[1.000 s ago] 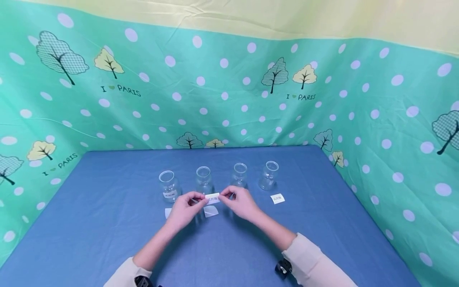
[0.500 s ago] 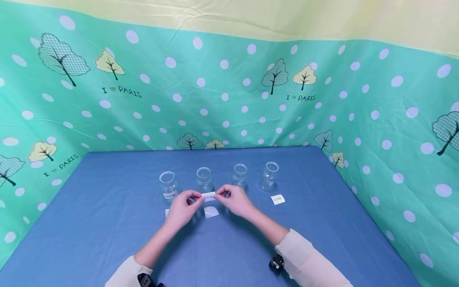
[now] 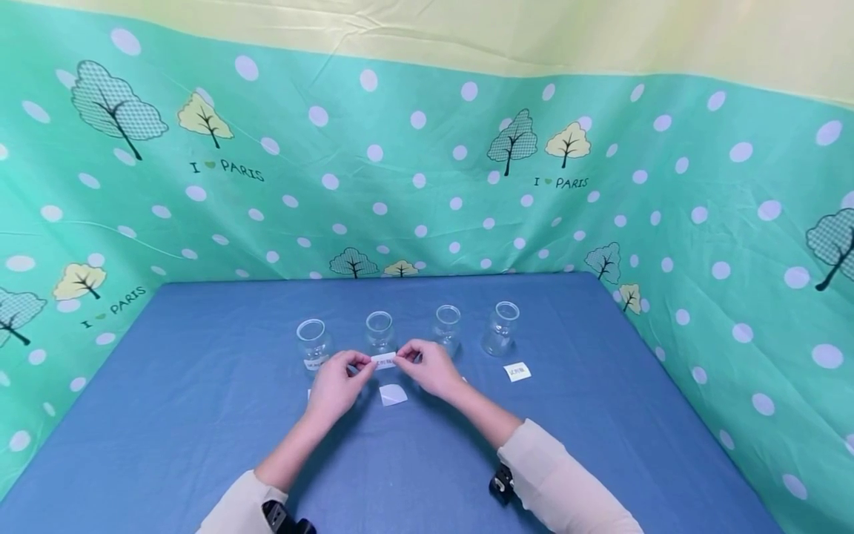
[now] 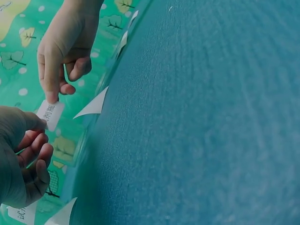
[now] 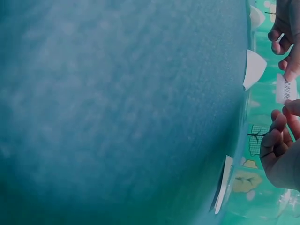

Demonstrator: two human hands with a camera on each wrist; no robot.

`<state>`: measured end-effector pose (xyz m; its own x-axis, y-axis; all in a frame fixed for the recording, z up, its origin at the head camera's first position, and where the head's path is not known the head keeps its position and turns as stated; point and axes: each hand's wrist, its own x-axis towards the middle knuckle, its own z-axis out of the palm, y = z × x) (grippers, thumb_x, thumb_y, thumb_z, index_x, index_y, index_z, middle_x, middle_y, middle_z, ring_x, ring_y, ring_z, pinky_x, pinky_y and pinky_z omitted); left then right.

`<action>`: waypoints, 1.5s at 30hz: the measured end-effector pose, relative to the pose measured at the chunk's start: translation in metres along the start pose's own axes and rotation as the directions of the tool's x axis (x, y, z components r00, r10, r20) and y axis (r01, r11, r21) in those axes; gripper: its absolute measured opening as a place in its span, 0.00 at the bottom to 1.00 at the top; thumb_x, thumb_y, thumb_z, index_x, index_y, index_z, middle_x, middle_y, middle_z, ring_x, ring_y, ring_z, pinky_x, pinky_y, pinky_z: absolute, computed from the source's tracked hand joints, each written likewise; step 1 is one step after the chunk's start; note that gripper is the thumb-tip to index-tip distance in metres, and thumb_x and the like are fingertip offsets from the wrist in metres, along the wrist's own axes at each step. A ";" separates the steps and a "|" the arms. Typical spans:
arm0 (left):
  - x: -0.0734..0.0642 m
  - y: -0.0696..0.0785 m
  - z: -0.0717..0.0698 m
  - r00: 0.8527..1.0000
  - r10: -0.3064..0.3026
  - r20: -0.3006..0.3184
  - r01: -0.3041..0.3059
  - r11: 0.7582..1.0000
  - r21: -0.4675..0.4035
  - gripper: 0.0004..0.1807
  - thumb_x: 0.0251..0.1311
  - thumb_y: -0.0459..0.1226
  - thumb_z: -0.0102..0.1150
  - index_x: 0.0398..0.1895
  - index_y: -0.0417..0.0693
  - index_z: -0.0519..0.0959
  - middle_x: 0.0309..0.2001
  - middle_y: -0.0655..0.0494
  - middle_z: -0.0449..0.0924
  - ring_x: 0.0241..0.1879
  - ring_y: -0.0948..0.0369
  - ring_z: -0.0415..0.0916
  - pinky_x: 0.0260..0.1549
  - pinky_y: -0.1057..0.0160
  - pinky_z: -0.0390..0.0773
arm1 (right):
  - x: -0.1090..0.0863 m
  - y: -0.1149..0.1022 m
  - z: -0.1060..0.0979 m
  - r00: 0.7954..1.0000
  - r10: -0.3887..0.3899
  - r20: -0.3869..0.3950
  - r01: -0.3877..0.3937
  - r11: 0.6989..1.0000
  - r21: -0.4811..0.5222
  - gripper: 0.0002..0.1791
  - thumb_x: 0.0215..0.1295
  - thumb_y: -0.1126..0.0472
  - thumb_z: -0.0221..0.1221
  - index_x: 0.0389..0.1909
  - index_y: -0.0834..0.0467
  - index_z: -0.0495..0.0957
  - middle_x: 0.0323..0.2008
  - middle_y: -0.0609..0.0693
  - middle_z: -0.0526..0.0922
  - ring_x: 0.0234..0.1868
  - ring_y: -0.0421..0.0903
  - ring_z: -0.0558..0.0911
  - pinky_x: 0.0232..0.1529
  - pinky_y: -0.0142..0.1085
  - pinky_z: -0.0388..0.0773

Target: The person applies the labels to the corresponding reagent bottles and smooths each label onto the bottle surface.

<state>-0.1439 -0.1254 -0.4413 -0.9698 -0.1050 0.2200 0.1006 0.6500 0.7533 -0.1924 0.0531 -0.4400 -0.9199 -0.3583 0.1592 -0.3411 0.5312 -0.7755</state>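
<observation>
Between both hands a small white label (image 3: 383, 361) with dark handwritten characters is stretched out. My left hand (image 3: 336, 386) pinches its left end between thumb and finger, and my right hand (image 3: 430, 367) pinches the right end. Just behind it stands a glass jar (image 3: 379, 334), upright and without a lid; whether the label touches the glass I cannot tell. In the left wrist view the label (image 4: 50, 115) shows its writing, with the other fingers curled loosely. The leftmost jar (image 3: 312, 340) bears a similar label, partly covered by the left hand.
Two more open glass jars, one (image 3: 447, 325) behind the right hand and one (image 3: 500, 330) farther right, complete the row. A written label (image 3: 517, 371) lies before the rightmost jar. A bent white paper piece (image 3: 393, 394) rests on the blue cloth (image 3: 400, 467) below the hands. A patterned curtain (image 3: 414, 170) surrounds the table.
Both hands have moved the label slightly left and away from me, closer to the second jar. The jars and loose papers stay where they were.
</observation>
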 end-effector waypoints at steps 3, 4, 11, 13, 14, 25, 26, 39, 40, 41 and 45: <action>0.001 -0.001 0.001 1.000 -0.011 -0.001 0.011 1.000 0.013 0.08 0.55 0.40 0.64 0.33 0.45 0.82 0.30 0.54 0.80 0.23 0.66 0.74 0.27 0.67 0.72 | 0.002 0.002 0.002 1.000 -0.001 -0.011 0.001 1.000 -0.008 0.07 0.59 0.57 0.62 0.31 0.57 0.81 0.24 0.48 0.81 0.21 0.36 0.70 0.23 0.26 0.68; 0.002 -0.001 0.001 1.000 -0.012 -0.002 0.012 1.000 0.017 0.08 0.55 0.40 0.64 0.33 0.45 0.82 0.30 0.54 0.80 0.23 0.66 0.74 0.27 0.67 0.72 | 0.002 0.002 0.002 1.000 0.000 -0.014 0.000 1.000 -0.008 0.06 0.59 0.57 0.62 0.31 0.57 0.81 0.25 0.48 0.81 0.21 0.36 0.70 0.24 0.26 0.68; 0.004 -0.001 0.002 1.000 -0.010 -0.021 0.011 0.999 0.044 0.08 0.55 0.40 0.64 0.32 0.45 0.82 0.29 0.54 0.81 0.24 0.65 0.74 0.29 0.65 0.72 | 0.005 0.002 0.004 1.000 0.004 -0.025 -0.005 1.000 -0.025 0.07 0.60 0.56 0.62 0.32 0.56 0.81 0.26 0.47 0.82 0.24 0.36 0.72 0.27 0.26 0.69; 0.005 -0.002 0.003 1.000 -0.013 -0.025 0.015 0.998 0.059 0.08 0.55 0.41 0.63 0.32 0.45 0.82 0.29 0.55 0.81 0.24 0.65 0.74 0.29 0.65 0.72 | 0.005 0.002 0.005 1.000 0.001 -0.030 -0.001 1.000 -0.026 0.07 0.60 0.56 0.62 0.32 0.56 0.82 0.26 0.47 0.82 0.24 0.36 0.72 0.27 0.26 0.70; 0.005 -0.002 0.003 1.000 -0.014 -0.026 0.016 0.998 0.067 0.08 0.55 0.41 0.63 0.32 0.45 0.82 0.29 0.55 0.81 0.24 0.65 0.74 0.29 0.65 0.72 | 0.006 0.002 0.005 1.000 0.000 -0.031 -0.001 1.000 -0.025 0.07 0.60 0.56 0.62 0.32 0.56 0.82 0.26 0.47 0.82 0.24 0.36 0.72 0.27 0.26 0.70; 0.007 -0.002 0.003 0.999 -0.013 -0.036 0.017 0.993 0.115 0.08 0.56 0.43 0.63 0.31 0.47 0.82 0.29 0.55 0.80 0.26 0.63 0.74 0.29 0.62 0.72 | 0.009 0.005 0.008 0.999 0.000 -0.045 -0.003 0.998 -0.065 0.07 0.61 0.54 0.61 0.32 0.54 0.82 0.26 0.46 0.82 0.25 0.36 0.73 0.28 0.26 0.69; 0.007 -0.002 0.003 0.999 -0.012 -0.037 0.016 0.993 0.115 0.08 0.56 0.43 0.62 0.31 0.47 0.82 0.29 0.55 0.80 0.26 0.63 0.74 0.30 0.62 0.72 | 0.009 0.005 0.008 0.999 0.000 -0.047 -0.003 0.998 -0.065 0.07 0.61 0.54 0.61 0.32 0.54 0.82 0.26 0.46 0.82 0.25 0.36 0.73 0.28 0.26 0.69; 0.009 -0.003 0.004 0.998 0.007 -0.056 -0.001 0.995 0.104 0.08 0.56 0.42 0.63 0.30 0.47 0.82 0.27 0.56 0.79 0.26 0.62 0.72 0.31 0.62 0.71 | 0.010 0.006 0.009 0.997 -0.029 -0.068 0.026 0.999 -0.046 0.06 0.60 0.57 0.62 0.30 0.56 0.82 0.24 0.47 0.81 0.24 0.36 0.73 0.26 0.26 0.69; 0.010 -0.003 0.004 0.998 0.006 -0.056 0.000 0.995 0.101 0.08 0.56 0.42 0.62 0.30 0.47 0.82 0.27 0.56 0.79 0.26 0.62 0.72 0.31 0.62 0.71 | 0.010 0.006 0.010 0.997 -0.027 -0.069 0.024 0.999 -0.046 0.06 0.60 0.57 0.62 0.30 0.56 0.82 0.24 0.47 0.81 0.24 0.36 0.73 0.26 0.26 0.69; 0.010 -0.004 0.004 0.998 0.005 -0.056 0.000 0.995 0.099 0.08 0.56 0.42 0.62 0.30 0.47 0.82 0.27 0.55 0.79 0.26 0.62 0.72 0.31 0.62 0.71 | 0.011 0.006 0.010 0.997 -0.026 -0.069 0.023 0.999 -0.045 0.06 0.60 0.57 0.62 0.30 0.56 0.82 0.24 0.47 0.81 0.24 0.36 0.73 0.26 0.26 0.69; 0.010 -0.004 0.004 0.998 0.000 -0.057 0.006 0.995 0.096 0.08 0.56 0.42 0.63 0.29 0.47 0.82 0.27 0.55 0.80 0.27 0.61 0.73 0.31 0.61 0.71 | 0.011 0.005 0.009 0.998 -0.019 -0.068 0.016 0.999 -0.043 0.06 0.60 0.56 0.62 0.30 0.56 0.81 0.24 0.47 0.81 0.24 0.37 0.73 0.26 0.25 0.69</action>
<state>-0.1551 -0.1261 -0.4444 -0.9556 -0.1479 0.2549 0.0734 0.7183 0.6918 -0.2021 0.0445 -0.4475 -0.9243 -0.3154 0.2150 -0.3639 0.5577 -0.7460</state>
